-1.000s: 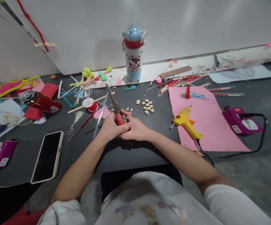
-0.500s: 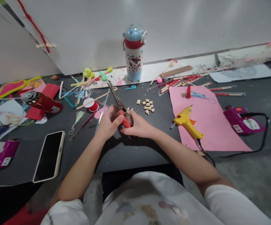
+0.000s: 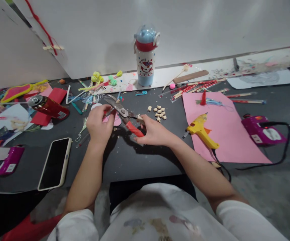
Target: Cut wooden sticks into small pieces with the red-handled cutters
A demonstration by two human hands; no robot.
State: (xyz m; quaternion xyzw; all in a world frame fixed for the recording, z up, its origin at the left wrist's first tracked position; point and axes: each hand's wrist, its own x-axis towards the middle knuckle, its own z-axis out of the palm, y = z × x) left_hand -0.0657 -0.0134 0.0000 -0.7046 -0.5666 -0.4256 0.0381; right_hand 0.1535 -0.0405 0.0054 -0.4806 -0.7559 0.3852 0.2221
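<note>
Our right hand (image 3: 154, 132) is wrapped around the handle end of one pair of red-handled shears (image 3: 124, 113), held at a slant above the table; our left hand (image 3: 98, 125) has its fingers curled in near the blades, and we cannot tell whether they pinch anything. Before us rises a white wall (image 3: 197, 30), with grey floor (image 3: 273, 194) showing at lower right. Our dark table (image 3: 130, 167) runs across the whole view, cluttered along the back and dusted with pale specks near us. One pink sheet (image 3: 237, 134) lies to our right. One bottle (image 3: 145, 65) — blue, red and white — stands upright at the back. One phone (image 3: 55, 164) lies at lower left, and we count two purple boxes, one beside the sheet (image 3: 263, 130) and one at the left edge (image 3: 10, 159). One yellow glue gun (image 3: 200, 132) rests on the sheet, and one red can (image 3: 49, 107) leans at left. Smallest of all — about ten wooden bits (image 3: 159, 111) sit clustered beyond our right hand.
</note>
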